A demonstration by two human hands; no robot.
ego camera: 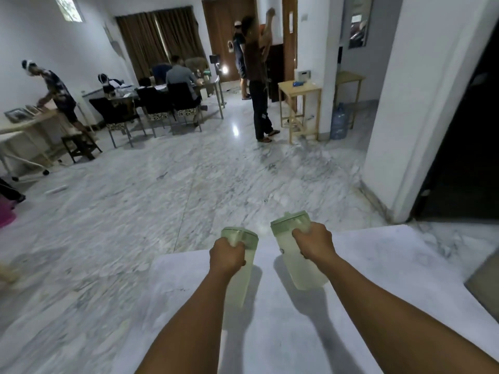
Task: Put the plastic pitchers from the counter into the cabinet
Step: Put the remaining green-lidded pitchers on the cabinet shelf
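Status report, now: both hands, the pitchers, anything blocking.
Left hand shut on left pitcher; right hand shut on right pitcher. Both pitchers over the counter; cannot tell if lifted. Cabinet not in view; nothing blocking nearby.

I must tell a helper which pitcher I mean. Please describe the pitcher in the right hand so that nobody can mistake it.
On the white counter at the bottom of the view are two pale green pitchers. The right pitcher, gripped by the right hand, leans left, unlike the left pitcher.

Left pitcher [244, 268] handle under fist [227, 255] — far tabletop clutter [19, 112] blurred
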